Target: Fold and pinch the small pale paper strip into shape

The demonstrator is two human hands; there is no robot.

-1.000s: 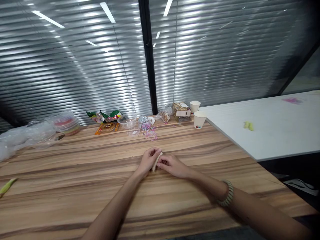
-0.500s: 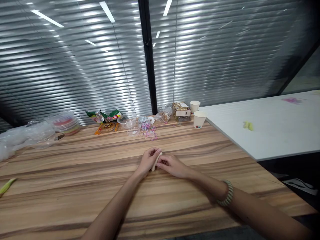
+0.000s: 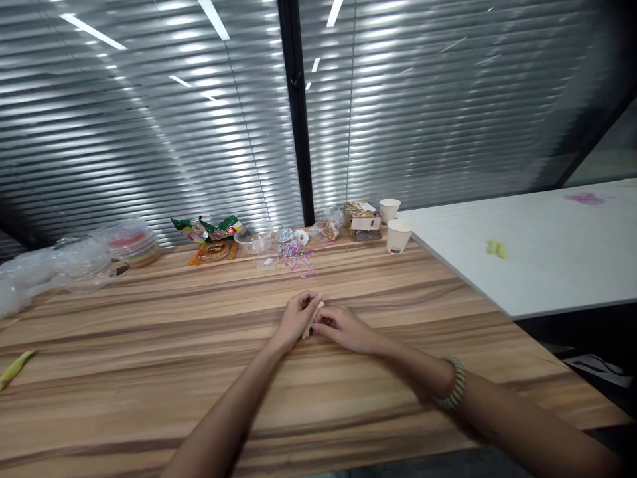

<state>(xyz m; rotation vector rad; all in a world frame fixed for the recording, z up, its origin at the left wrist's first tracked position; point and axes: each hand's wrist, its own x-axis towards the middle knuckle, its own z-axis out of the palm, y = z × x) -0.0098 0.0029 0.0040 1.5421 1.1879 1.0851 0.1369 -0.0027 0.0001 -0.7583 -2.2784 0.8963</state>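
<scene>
Pale strip (image 3: 308,329): partly hidden by both hands (image 3: 296,318)
Yellow-green piece (image 3: 16,369): cut by left edge
Pink bits (image 3: 300,263): too small

Left of the left hand (image 3: 294,321), the worktop (image 3: 149,358) lies open up to a yellow-green strip (image 3: 16,369); the right forearm (image 3: 413,364) blocks the near right; a bowl (image 3: 255,241), box (image 3: 365,221) and cup (image 3: 398,237) bar the far edge.

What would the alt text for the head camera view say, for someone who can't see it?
A person's left hand and right hand hold a small pale strip between them over a wood-grain table. Beyond are two paper cups, a clear plastic bowl and scattered pink bits, with slatted blinds behind.
</scene>
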